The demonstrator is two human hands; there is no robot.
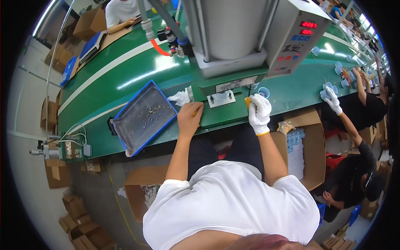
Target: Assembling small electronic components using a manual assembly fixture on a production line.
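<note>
My bare left hand (189,120) is closed, its fingers curled at the left side of the green press base (225,116). A small yellow part (194,113) of what looks like a press control shows between them. On the opposite side, my right hand (259,113), in a white knit glove, is closed against a matching yellow-orange part (248,101). Between my hands, a pale blue cup (222,95) sits in a white metal fixture (221,100) below the press head (229,81). The hands hide most of both yellow parts.
Left of the press lies a blue-rimmed tray (143,121) with several small metal pieces, beside crumpled white plastic (182,96). Another blue cup (263,92) stands right. A carton (313,146) of cups is below the table edge. Co-workers sit along the right.
</note>
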